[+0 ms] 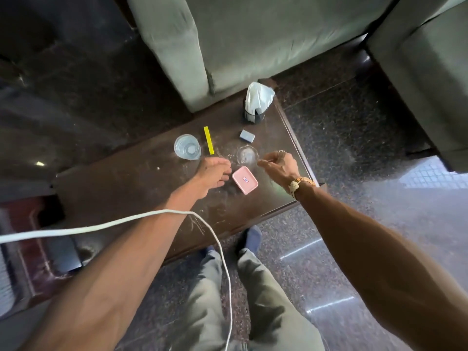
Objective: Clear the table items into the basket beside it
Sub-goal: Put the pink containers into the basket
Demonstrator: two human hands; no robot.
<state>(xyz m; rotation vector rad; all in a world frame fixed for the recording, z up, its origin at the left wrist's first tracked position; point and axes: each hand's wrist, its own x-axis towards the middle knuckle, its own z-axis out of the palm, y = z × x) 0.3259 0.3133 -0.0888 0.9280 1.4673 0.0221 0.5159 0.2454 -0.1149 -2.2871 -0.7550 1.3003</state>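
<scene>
Directions are read from the centre of the table (pixel 126 193).

**Edges and clearance**
- 12 o'clock edge: stands close against the sofa (pixel 253 34).
- 3 o'clock edge: bordered by open speckled floor (pixel 354 138).
- 6 o'clock edge: the person's feet (pixel 253 239) stand just beside it.
- 9 o'clock: a white ribbed object (pixel 3 274) at the frame edge is too blurred to identify.
- A white cable (pixel 101 225) crosses over the left forearm and hangs down past the 6 o'clock edge.

**Items on the table**
- Tissue holder (pixel 255 105): upright near the 1 o'clock corner.
- Blue box (pixel 247 136): near the holder, toward the centre.
- Yellow strip (pixel 209 140): lies flat at 12 o'clock.
- Clear cup (pixel 187 147): upright just beside the strip, on its 9 o'clock side.
- Glass dish (pixel 247 154): between the two hands.
- Pink container (pixel 245 180): lid on, just at 6 o'clock of the dish.

**Hands**
- Left hand (pixel 212 173): arm extended, fingers relaxed and pointing toward the dish, holding nothing; contact with the dish cannot be determined.
- Right hand (pixel 277 164): watch (pixel 302 182) on the wrist, fingers curled, tips at the 3 o'clock rim of the dish. Whether it grips the rim cannot be determined.
</scene>
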